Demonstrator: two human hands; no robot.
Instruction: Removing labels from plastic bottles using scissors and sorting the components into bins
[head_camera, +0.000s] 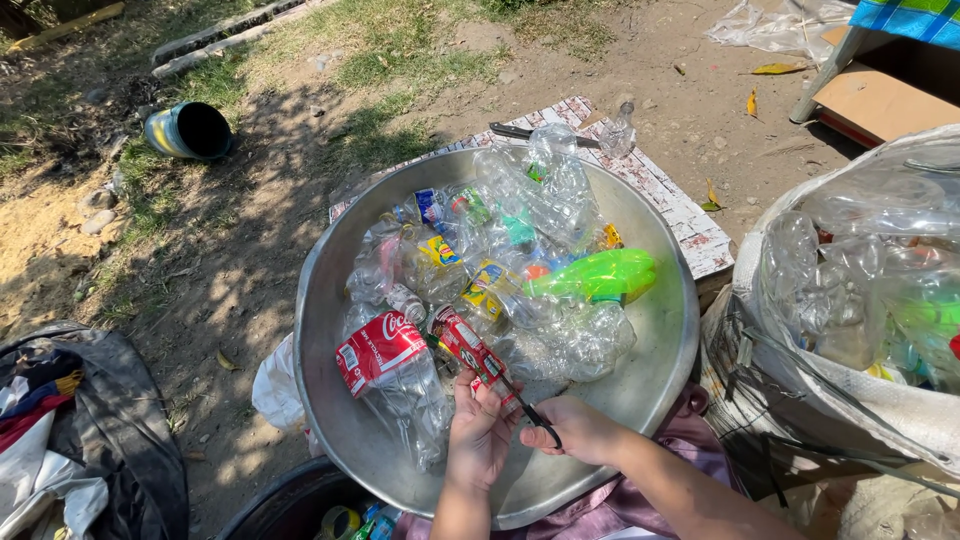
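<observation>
Bottles (520, 270) in basin (660, 370), sack (860, 400) rightward

A single head-worn camera looks steeply down and forward from close above the person's lap, the metal basin (660, 340) filling the centre, dirt ground running to twelve o'clock, a sack (860, 400) at three o'clock

Clear plastic bottle (470, 352), crushed, with red-and-white label; lies tilted at the near edge of the bottle pile, label partly peeled. Black-handled scissors (528, 410), blades pointing up-left against the label.
</observation>
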